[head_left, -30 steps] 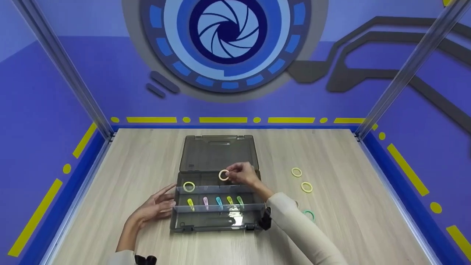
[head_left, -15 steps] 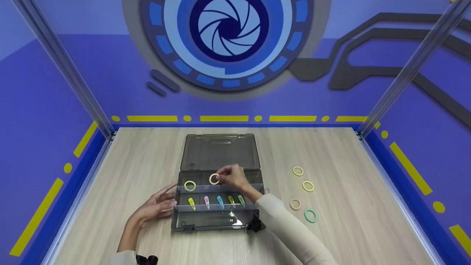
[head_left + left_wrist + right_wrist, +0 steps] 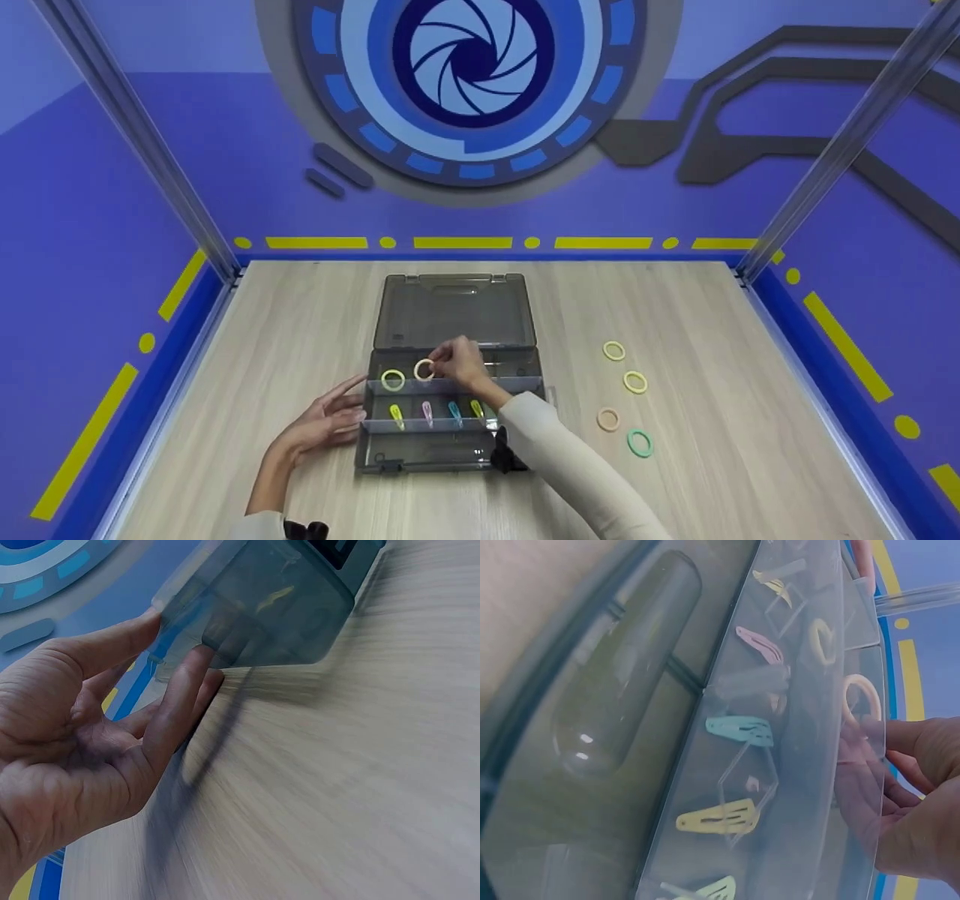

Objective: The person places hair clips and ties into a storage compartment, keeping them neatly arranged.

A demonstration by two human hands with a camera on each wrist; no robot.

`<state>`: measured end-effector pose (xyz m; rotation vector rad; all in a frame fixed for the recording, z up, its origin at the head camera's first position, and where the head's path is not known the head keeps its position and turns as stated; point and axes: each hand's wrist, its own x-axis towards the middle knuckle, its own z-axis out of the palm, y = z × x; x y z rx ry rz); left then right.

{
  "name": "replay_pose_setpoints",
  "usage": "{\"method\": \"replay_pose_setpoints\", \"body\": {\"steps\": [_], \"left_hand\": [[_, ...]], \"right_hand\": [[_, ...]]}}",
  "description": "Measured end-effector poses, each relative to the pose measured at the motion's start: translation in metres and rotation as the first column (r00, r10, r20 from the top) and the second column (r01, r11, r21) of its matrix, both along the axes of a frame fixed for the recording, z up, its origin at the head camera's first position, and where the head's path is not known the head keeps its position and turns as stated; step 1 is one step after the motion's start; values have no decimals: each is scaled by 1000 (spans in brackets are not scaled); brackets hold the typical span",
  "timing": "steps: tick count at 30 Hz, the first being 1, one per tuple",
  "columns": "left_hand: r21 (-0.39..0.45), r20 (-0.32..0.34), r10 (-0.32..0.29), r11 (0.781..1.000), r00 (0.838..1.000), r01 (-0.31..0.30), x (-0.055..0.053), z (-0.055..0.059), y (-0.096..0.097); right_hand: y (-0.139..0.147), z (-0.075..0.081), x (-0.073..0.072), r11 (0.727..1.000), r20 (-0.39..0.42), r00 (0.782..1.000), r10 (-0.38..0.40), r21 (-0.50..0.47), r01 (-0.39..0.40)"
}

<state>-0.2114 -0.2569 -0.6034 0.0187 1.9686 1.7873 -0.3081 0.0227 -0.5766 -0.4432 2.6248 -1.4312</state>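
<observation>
A smoky see-through compartment box point(image 3: 420, 451) stands on the table with its lid point(image 3: 456, 315) folded back. My right hand point(image 3: 461, 364) pinches a pale peach hair ring point(image 3: 424, 370) over the rear compartment. Just left of it in that compartment is a yellow hair ring point(image 3: 392, 380). Several snap hair clips lie in a row in the middle compartment, among them a pink clip point(image 3: 760, 644), a blue clip point(image 3: 739, 730) and a yellow clip point(image 3: 718, 817). My left hand point(image 3: 319, 424) touches the box's left side with extended fingertips, as the left wrist view also shows.
To the right of the box lie two yellow rings point(image 3: 613, 350) point(image 3: 634, 382), a peach ring point(image 3: 608, 419) and a green ring point(image 3: 640, 443). The right sleeve point(image 3: 577, 457) crosses the box's front right corner. Blue walls enclose the wooden table point(image 3: 300, 315).
My right hand has moved left with the peach hair ring, bringing it close to the yellow one. The sleeve has uncovered the rings at the right. My left hand keeps its place against the box.
</observation>
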Motion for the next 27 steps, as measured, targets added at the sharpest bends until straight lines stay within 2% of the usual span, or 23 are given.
{"method": "replay_pose_setpoints", "body": {"steps": [8, 14, 21, 25, 27], "left_hand": [[-6, 11, 7, 1000, 1000, -7, 0, -2, 3], [-15, 21, 12, 1000, 1000, -12, 1, -2, 4], [5, 10, 4, 1000, 1000, -4, 0, -2, 3], [14, -2, -4, 1000, 1000, 5, 0, 0, 0], [12, -6, -4, 1000, 1000, 4, 0, 1, 0]], "right_hand": [[-5, -4, 4, 995, -53, 998, -14, 102, 20], [-5, -6, 5, 992, -49, 999, 4, 127, 2], [-3, -5, 4, 992, -73, 995, 62, 117, -53], [-1, 0, 2, 992, -46, 995, 88, 96, -83], [2, 4, 1, 994, -4, 996, 91, 65, -91]]}}
